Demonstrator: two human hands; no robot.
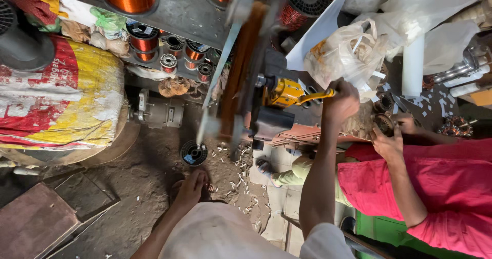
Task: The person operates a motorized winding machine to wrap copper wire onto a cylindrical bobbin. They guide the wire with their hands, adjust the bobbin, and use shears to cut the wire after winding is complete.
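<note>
The right hand point(342, 101) is closing in a fist around the yellow crank handle point(313, 96) at centre right of the frame, fingers wrapped tight on it. The handle is sticking out from a yellow winder point(285, 92) just left of the hand, and left of that a blurred wooden frame point(241, 69) is running from the top centre down toward the middle.

The left hand point(190, 188) is lying at lower centre, low over the dirt floor point(138, 177), fingers loosely together and holding nothing that shows; whether they are touching the floor I cannot tell. A black spool point(193, 153) is sitting on the floor just above it.

At right, a second person in red point(441, 187) is working with both hands point(389, 141) on a round motor part point(383, 122), near the right hand but apart from it. A plastic bag point(348, 54) is hanging just above the right hand.

Copper wire spools point(144, 42) are standing on a shelf in the upper left, and a red and yellow sack point(61, 100) is lying at far left beside a grey motor point(156, 113).
</note>
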